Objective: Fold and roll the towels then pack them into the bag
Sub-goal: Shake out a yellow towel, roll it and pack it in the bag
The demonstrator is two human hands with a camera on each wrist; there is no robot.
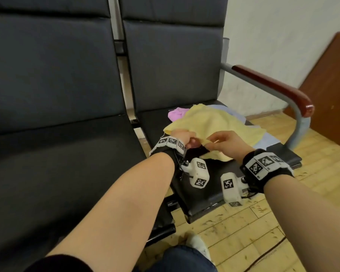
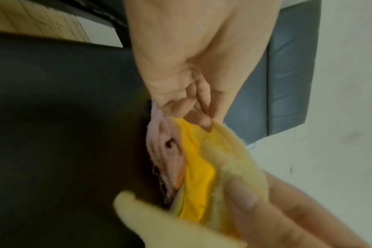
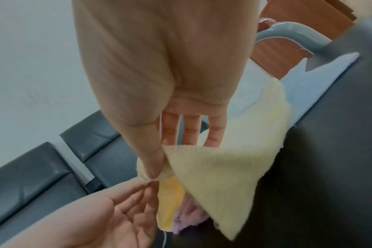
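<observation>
on the seat, both hands pinch the yellow towel.

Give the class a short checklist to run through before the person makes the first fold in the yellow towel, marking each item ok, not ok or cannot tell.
1. Left hand grips the yellow towel edge: ok.
2. Right hand pinches the same edge: ok, the thumb presses it in the right wrist view.
3. Towel spread flat for folding: not ok; it is draped and bunched.
4. Towel free of the others: not ok; it lies over the pink towel and the blue towel.
5. Bare seat in front of the pile: ok.
6. Bag within reach: cannot tell; none in view.
</observation>
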